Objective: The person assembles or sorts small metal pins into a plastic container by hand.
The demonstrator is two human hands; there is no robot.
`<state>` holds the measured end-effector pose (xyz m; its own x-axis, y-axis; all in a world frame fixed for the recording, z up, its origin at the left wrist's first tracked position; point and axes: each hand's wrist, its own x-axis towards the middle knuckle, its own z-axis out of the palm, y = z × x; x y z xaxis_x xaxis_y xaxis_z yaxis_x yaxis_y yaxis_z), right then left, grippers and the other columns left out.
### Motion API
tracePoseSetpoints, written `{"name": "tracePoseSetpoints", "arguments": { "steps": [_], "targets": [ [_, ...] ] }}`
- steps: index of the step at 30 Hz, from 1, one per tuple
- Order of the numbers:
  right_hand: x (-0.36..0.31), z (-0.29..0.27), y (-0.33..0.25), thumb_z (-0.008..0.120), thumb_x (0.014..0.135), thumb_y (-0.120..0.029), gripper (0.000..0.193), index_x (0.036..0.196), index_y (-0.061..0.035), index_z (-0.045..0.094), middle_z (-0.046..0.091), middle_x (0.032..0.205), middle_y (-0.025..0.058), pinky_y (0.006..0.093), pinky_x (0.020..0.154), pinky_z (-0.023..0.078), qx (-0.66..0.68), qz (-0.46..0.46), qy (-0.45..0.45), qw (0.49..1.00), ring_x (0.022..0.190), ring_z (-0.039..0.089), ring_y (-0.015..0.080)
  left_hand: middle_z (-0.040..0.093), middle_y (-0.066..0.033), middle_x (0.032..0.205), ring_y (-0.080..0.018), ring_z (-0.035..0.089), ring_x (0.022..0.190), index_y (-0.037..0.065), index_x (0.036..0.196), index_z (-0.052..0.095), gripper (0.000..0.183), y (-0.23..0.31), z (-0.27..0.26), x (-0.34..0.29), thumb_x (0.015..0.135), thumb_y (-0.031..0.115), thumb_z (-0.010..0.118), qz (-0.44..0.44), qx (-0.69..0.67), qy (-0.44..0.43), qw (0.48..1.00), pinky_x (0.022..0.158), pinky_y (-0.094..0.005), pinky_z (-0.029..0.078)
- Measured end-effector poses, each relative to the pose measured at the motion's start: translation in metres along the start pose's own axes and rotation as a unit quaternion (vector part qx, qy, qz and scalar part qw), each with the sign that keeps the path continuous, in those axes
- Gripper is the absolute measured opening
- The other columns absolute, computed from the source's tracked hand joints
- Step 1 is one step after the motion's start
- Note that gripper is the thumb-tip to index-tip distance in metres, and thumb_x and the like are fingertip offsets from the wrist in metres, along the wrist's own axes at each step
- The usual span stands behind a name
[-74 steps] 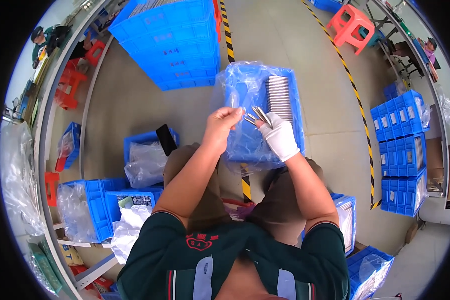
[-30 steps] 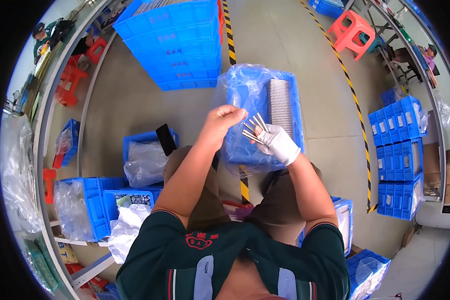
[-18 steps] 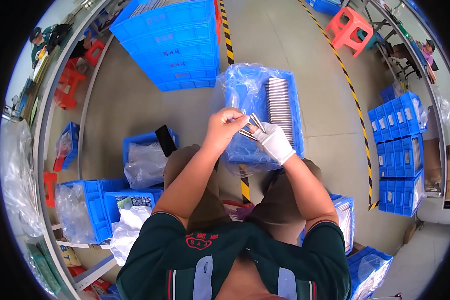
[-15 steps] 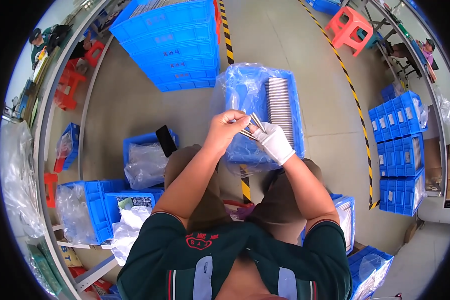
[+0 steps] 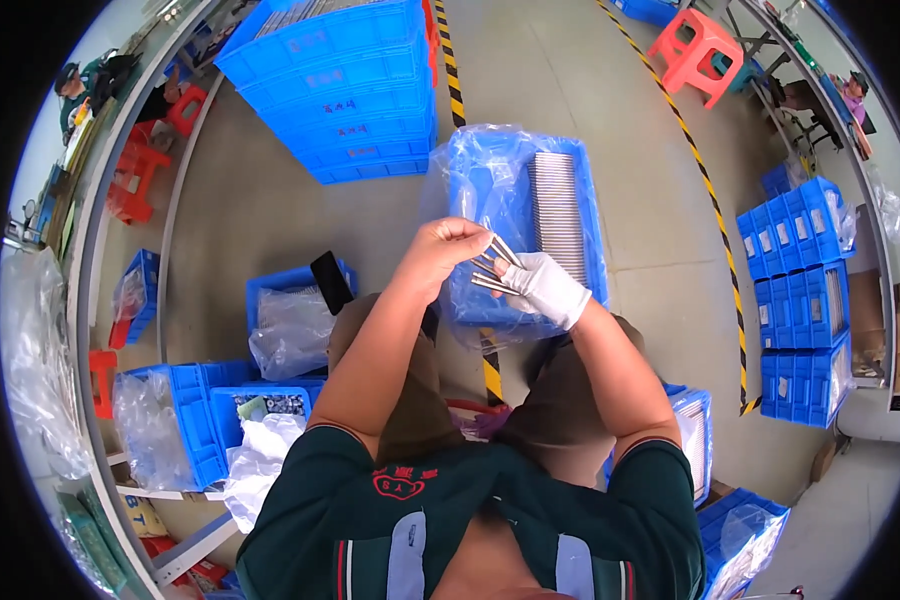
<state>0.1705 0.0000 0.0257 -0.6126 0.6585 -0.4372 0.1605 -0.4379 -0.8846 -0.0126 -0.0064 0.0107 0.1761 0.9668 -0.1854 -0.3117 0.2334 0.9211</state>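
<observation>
Several slim metal rods (image 5: 488, 284) are fanned out between my hands, above a blue crate (image 5: 598, 240) lined with clear plastic. My right hand (image 5: 550, 288), in a white glove with bare fingertips, is closed around them. Bare and pinched, my left hand (image 5: 444, 254) has its thumb and fingers at the upper end of a rod (image 5: 503, 250). Inside the crate, a long row of similar metal rods (image 5: 556, 205) lies along the right side. Crumpled clear film (image 5: 500, 160) covers the left part.
Tall stacked blue crates (image 5: 370, 100) stand ahead on the left. A black phone (image 5: 331, 281) rests by my left thigh, near a bagged crate (image 5: 290, 330). More crates (image 5: 800, 310) are stacked at right, below a red stool (image 5: 698, 55). Two people sit at far benches.
The rods have spread into a wider fan between my hands. My left hand has shifted slightly left, and my right hand has turned a little.
</observation>
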Motion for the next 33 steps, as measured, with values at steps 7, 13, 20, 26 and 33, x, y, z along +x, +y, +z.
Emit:
{"name": "tracePoseSetpoints", "arguments": {
  "steps": [7,13,20,26,33],
  "targets": [
    [0.002,0.000,0.001,0.055,0.084,-0.037,0.038,0.074,-0.0007,0.058,0.039,0.050,-0.0030,0.0225,0.038,0.020,0.002,0.004,0.000,1.000,0.040,0.030,0.0056,0.062,-0.0058,0.081,-0.0119,0.056,0.077,-0.001,0.086,0.062,0.017,0.011,0.001,-0.003,0.079,0.015,0.061,-0.050,0.015,-0.037,0.998,0.073,-0.0265,0.042],
    [0.002,0.004,-0.001,0.055,0.083,-0.038,0.037,0.074,-0.0019,0.057,0.040,0.050,-0.0033,0.0219,0.038,0.021,0.000,0.022,-0.021,1.000,0.040,0.031,0.0055,0.062,-0.0053,0.080,-0.0111,0.055,0.076,-0.001,0.084,0.062,0.018,0.005,-0.004,-0.001,0.078,0.016,0.062,0.008,0.021,0.028,0.999,0.074,-0.0249,0.041],
    [0.006,0.000,0.005,0.055,0.084,-0.037,0.036,0.073,-0.0027,0.057,0.042,0.053,-0.0031,0.0214,0.040,0.025,-0.033,0.018,-0.033,0.999,0.043,0.034,0.0054,0.062,-0.0044,0.079,-0.0102,0.054,0.075,-0.001,0.085,0.063,0.018,0.004,-0.005,-0.001,0.078,0.015,0.063,-0.021,0.050,0.005,0.999,0.074,-0.0248,0.040],
    [0.002,0.001,0.005,0.056,0.083,-0.037,0.035,0.071,-0.0040,0.055,0.043,0.056,-0.0027,0.0208,0.041,0.027,-0.019,0.026,-0.033,0.999,0.046,0.036,0.0054,0.062,-0.0036,0.080,-0.0099,0.054,0.075,0.000,0.084,0.063,0.017,0.005,-0.006,0.000,0.077,0.015,0.064,-0.023,0.079,-0.030,0.996,0.073,-0.0250,0.040],
    [0.006,0.004,0.016,0.056,0.083,-0.037,0.034,0.072,-0.0050,0.054,0.044,0.057,-0.0028,0.0209,0.042,0.028,-0.075,0.013,0.016,0.997,0.047,0.036,0.0053,0.061,-0.0035,0.080,-0.0098,0.055,0.073,0.000,0.085,0.063,0.016,-0.006,-0.010,0.004,0.077,0.015,0.064,0.003,0.158,-0.027,0.987,0.070,-0.0238,0.041]
  ]
}}
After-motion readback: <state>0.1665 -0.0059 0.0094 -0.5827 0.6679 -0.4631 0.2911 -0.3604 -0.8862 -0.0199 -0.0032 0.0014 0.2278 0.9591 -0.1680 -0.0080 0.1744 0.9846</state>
